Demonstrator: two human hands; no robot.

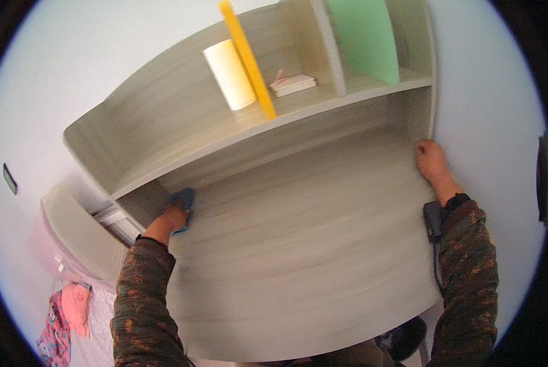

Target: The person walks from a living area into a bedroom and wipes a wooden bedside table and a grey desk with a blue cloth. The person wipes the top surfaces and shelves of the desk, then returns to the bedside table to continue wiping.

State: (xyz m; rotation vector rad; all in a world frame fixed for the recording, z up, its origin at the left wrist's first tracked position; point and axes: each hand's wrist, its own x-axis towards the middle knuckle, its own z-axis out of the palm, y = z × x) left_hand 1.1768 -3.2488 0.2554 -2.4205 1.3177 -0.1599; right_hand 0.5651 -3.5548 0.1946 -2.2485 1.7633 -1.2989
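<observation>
My left hand (176,216) holds a blue cloth (189,199) against the desktop (301,238), at its back left corner beneath the shelf. The cloth is partly hidden behind my fingers. At the far right, my right hand (431,158) is curled into a fist beside the desk's right edge, close to the hutch's side panel (418,110). Nothing shows in that fist. The desktop and hutch have a grey-beige wood grain. A small black box (433,222) with a cable sits along my right forearm.
On the shelf (163,160) stand a white cylinder (230,75), a yellow divider (248,59) and a small pale box or book (294,86). A green panel (365,41) is in the right compartment. Left lies a bed with a padded headboard (81,234) and pink fabric (75,307).
</observation>
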